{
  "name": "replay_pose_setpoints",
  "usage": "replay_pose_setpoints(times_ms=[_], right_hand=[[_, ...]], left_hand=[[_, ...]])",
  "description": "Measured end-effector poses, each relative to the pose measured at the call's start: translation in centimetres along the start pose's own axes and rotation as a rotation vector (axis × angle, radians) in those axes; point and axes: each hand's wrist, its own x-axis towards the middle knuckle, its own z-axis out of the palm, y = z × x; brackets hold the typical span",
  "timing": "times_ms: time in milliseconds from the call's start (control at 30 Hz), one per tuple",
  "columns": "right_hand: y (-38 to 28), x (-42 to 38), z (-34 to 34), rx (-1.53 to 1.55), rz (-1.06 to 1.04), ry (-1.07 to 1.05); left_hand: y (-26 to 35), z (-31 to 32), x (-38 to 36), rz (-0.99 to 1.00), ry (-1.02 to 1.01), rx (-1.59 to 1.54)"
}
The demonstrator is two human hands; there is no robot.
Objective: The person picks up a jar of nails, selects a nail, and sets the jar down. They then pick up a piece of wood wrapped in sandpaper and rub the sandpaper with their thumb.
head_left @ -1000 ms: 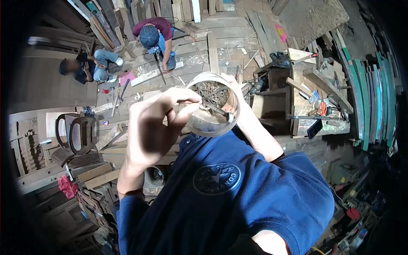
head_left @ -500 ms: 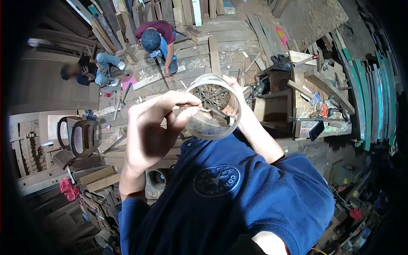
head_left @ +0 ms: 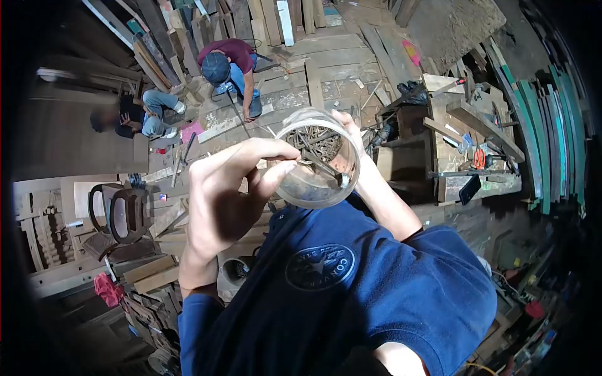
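Note:
In front of my chest is a clear plastic jar (head_left: 316,194), its mouth tilted toward me. Inside lies a heap of dark nails (head_left: 321,143), and a longer bolt-like piece (head_left: 329,168) with a pale head leans against the wall. My right hand (head_left: 348,128) grips the jar from its far right side, with most of its fingers hidden behind it. At the left of the mouth, my left hand (head_left: 241,172) has thumb and index finger pinched together over the rim. A thin nail (head_left: 306,163) shows at those fingertips, partly hidden.
A person in a maroon shirt (head_left: 229,59) bends over the plank floor; another person (head_left: 141,116) sits at the left. On the right is a workbench (head_left: 476,188) with wood pieces and a phone (head_left: 469,190). Chair frames (head_left: 119,213) stand at the left.
The view has shifted slightly. Both hands and the jar keep nearly the same pose, with the left fingertips still at the jar's mouth.

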Motion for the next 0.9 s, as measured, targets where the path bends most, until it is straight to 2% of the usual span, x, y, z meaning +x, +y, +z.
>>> replay_pose_setpoints(times_ms=[100,200,233,333,667,700,800,900], right_hand=[[-0.2,-0.5,0.5,0.03,-0.01,-0.048],[-0.4,-1.2,2.4,-0.018,-0.104,0.153],[-0.7,-1.3,2.7,-0.015,-0.127,0.16],[-1.2,-1.6,2.0,-0.008,-0.15,0.061],[-1.9,-2.0,0.4,-0.016,-0.16,0.076],[-1.7,-1.8,1.9,-0.048,-0.211,0.148],[-1.9,-1.8,1.6,0.003,-0.178,0.055],[-1.9,-1.3,1.1,0.009,-0.207,0.063]], left_hand=[[0.5,0.2,0.4,0.027,-0.018,0.001],[0.5,0.7,1.0,0.054,-0.024,-0.053],[0.5,0.9,1.2,0.066,-0.026,-0.053],[0.8,1.2,1.6,0.085,-0.03,-0.05],[0.8,2.0,2.7,0.17,-0.031,-0.026],[0.8,2.0,2.7,0.173,-0.021,-0.034],[1.0,1.8,2.6,0.165,-0.028,0.005],[1.0,1.6,2.6,0.17,-0.031,0.047]])
